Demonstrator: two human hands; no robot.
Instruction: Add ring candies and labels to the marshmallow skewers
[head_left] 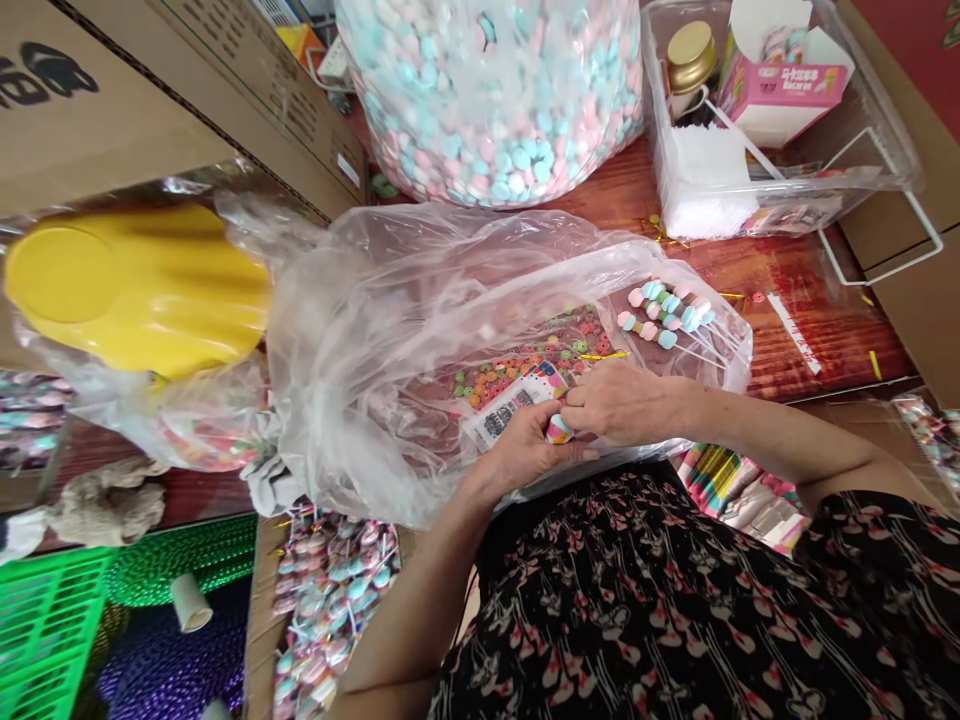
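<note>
Low over a clear plastic sheet (450,260), my two hands meet close to my body. My left hand (521,445) is closed around a wrapped candy skewer (559,430), of which a short pink, white and blue piece shows. Fingers of my right hand (619,400) are curled together at the same skewer, and a gold twist tie (604,355) sticks out beside them. Against my left fingers lies a printed packet (514,408). Beyond it are loose ring candies (495,375) in orange, red and green. Several marshmallow skewers (667,312) rest to the right.
A big bag of pastel marshmallows (487,130) stands at the back. Right of it is a clear plastic bin (877,165) with boxes and a gold-lidded jar. A yellow tub (135,290) sits left. Boxed wrapped skewers (330,600) and a green basket (45,630) are below.
</note>
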